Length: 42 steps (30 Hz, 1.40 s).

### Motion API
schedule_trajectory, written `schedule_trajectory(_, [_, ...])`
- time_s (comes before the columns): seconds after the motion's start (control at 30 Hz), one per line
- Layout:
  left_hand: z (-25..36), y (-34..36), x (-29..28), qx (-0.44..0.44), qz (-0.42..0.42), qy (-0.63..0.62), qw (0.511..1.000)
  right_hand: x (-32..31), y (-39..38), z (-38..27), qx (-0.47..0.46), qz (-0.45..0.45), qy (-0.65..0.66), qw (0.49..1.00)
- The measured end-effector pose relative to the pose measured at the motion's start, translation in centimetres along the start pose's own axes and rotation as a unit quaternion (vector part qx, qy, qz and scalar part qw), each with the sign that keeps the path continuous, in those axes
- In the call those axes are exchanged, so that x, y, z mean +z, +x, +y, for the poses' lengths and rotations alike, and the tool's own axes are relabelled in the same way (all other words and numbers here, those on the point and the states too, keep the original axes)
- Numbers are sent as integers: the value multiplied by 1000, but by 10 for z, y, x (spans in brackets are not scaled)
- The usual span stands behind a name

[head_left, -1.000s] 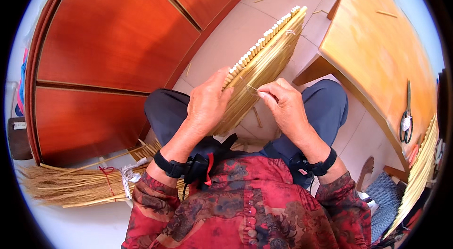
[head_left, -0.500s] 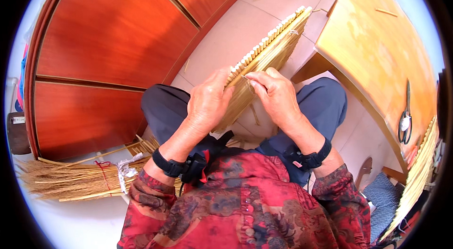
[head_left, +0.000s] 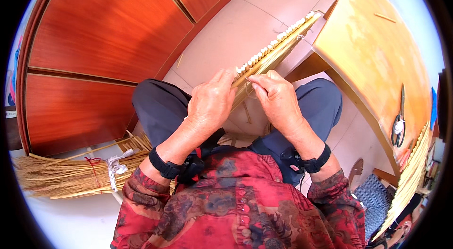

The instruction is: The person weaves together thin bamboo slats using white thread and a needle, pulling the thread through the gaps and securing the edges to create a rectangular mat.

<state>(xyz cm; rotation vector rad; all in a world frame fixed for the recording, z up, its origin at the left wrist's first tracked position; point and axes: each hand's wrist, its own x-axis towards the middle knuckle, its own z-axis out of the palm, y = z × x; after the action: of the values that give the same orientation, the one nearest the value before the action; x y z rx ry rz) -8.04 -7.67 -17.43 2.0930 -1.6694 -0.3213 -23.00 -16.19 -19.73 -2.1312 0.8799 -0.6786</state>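
Note:
A long panel of pale straw stalks point(head_left: 281, 51), its white cut ends in a row along the upper-left edge, slants up and right from between my knees. My left hand point(head_left: 210, 100) is closed on its near end, thumb against the stalks. My right hand point(head_left: 278, 103) pinches a thin thread point(head_left: 249, 80) against the panel, just right of the left thumb. More loose thread point(head_left: 300, 37) shows near the far end. The underside of the panel is hidden.
A wooden table point(head_left: 358, 32) on the right bears black-handled scissors point(head_left: 398, 131) and a stalk. Red wooden cabinets point(head_left: 104, 27) line the left. A tied straw bundle point(head_left: 66, 176) lies lower left; another straw piece point(head_left: 403, 187), grey patterned cloth point(head_left: 370, 202) and a slipper point(head_left: 356, 171) are lower right.
The panel has tilted further rightward, its far end shifting right. My right hand has moved up and left with the thread, closer to my left hand and the edge.

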Motion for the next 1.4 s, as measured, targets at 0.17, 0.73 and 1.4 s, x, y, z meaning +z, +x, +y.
schedule_trajectory(0.17, [2,0,3,14,1,12,1000,-4,-2,0,-2,-4,-4,1000])
schedule_trajectory(0.73, [11,-4,18,45,30,13,998,-15,-4,-5,5,-5,-32,999])
schedule_trajectory(1.4, [26,-6,26,24,22,8,999,-28,-11,-11,41,-19,-85,995])
